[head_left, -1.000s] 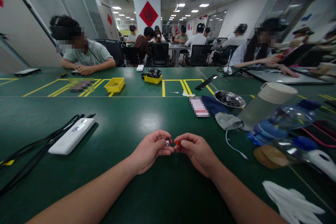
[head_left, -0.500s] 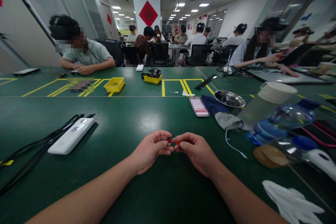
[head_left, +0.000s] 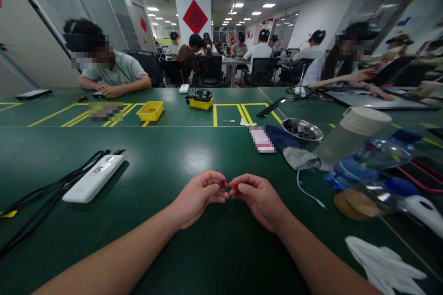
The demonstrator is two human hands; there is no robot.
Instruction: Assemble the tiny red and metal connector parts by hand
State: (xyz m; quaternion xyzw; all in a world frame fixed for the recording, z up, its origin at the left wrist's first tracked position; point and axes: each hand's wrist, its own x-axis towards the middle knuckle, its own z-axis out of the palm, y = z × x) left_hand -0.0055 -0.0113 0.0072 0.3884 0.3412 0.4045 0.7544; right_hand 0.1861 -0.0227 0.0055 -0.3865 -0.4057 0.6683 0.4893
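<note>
My left hand is closed, pinching a small red and dark piece between thumb and fingers. Close beside it, my right hand is also closed, with a small orange-red piece between thumb and forefinger. The fingertips of both hands almost meet above the green table. Both pieces are too small and too covered by fingers for me to tell their kind.
On the left lies a white power bank with black cables. To the right are a phone, a metal bowl, bottles and a white glove. Yellow trays stand farther back. Co-workers sit beyond.
The red and dark piece has turned slightly in my left fingers. Both hands otherwise stay almost where they were, each keeping its pinch.
</note>
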